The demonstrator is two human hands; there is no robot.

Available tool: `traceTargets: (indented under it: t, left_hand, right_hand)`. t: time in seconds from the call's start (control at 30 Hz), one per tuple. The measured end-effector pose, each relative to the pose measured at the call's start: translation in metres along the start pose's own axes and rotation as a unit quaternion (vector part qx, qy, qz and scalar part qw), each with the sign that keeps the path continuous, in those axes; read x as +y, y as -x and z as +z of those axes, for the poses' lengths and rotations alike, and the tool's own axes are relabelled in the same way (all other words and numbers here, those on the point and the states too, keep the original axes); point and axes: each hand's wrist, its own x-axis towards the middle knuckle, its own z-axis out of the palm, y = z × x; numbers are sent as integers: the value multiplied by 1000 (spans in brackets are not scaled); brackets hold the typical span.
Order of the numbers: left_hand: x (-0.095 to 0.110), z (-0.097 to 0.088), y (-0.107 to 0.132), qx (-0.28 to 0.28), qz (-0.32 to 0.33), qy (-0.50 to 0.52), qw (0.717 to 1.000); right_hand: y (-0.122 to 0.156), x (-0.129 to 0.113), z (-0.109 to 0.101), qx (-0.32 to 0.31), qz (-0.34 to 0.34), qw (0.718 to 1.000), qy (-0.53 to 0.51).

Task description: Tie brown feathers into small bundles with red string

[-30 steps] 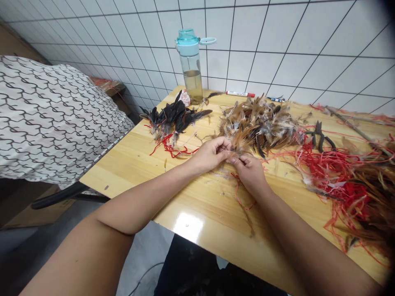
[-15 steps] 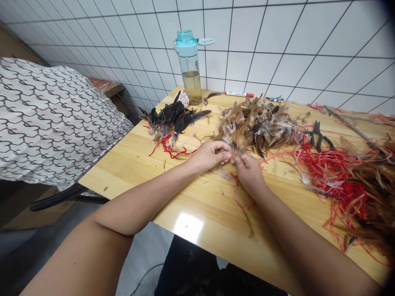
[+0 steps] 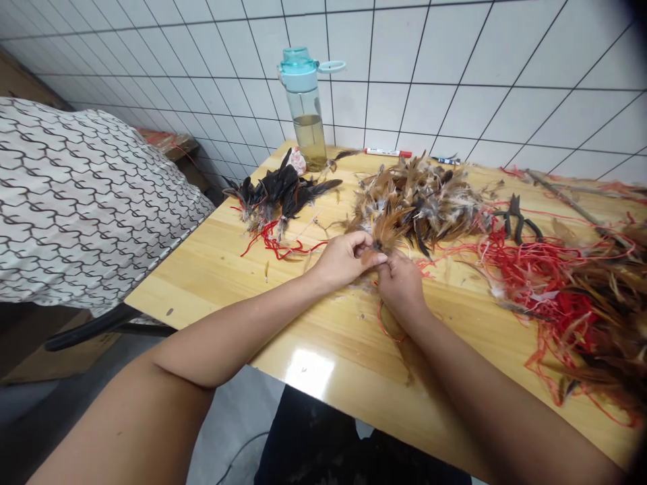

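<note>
My left hand (image 3: 348,257) is closed with thumb and forefinger on a small bunch of brown feathers (image 3: 388,230), its tips fanned upward. My right hand (image 3: 403,283) is closed against the base of that bunch, the fingertips of both hands touching. A thin red string (image 3: 385,325) comes out below the right fingers and loops down onto the table; the fingers hide where it meets the quills. Just behind the hands lies a large heap of brown and grey feathers (image 3: 429,195).
Black feather bunches with red strings (image 3: 275,192) lie left on the wooden table (image 3: 222,289). Behind stand a water bottle (image 3: 306,114) and a red-capped marker (image 3: 388,153). To the right are black pliers (image 3: 516,219), tangled red string (image 3: 540,269) and more brown feathers (image 3: 617,316).
My fingers have drawn closer together over the feather bunch, which now stands out more clearly above them. My right hand has shifted slightly left, and the whole view has moved a little.
</note>
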Motion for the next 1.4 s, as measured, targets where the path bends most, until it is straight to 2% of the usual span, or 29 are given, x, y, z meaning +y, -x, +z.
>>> traceTargets:
  t: [0.1, 0.33, 0.47, 0.57, 0.77, 0.97, 1.23, 1.33, 1.4]
  left_hand:
    - [0, 1, 0, 12, -12, 4, 1000]
    - [1, -9, -7, -7, -51, 174, 983]
    - [0, -19, -11, -8, -69, 236, 969]
    - [0, -21, -12, -29, -80, 237, 968]
    - [4, -19, -7, -69, -61, 200, 975]
    - [8, -14, -5, -74, -50, 207, 974]
    - [12, -15, -4, -122, -68, 219, 966]
    - [10, -15, -5, -109, -65, 233, 964]
    - [7, -16, -6, -87, -64, 265, 958]
  right_hand:
    - [1, -3, -1, -10, -3, 1000, -7]
    - [-1, -6, -6, -19, -1, 992, -125]
    - [-3, -4, -8, -16, 39, 984, -172]
    - [-5, -5, -10, -25, 60, 979, -194]
    - [-9, -4, -14, -64, 58, 964, -253]
    - [-11, 0, -14, -78, 37, 968, -235]
    - [-11, 3, -12, -122, 19, 969, -214]
    - [-11, -1, -13, -119, 30, 963, -239]
    - [-10, -5, -15, -114, 44, 947, -298]
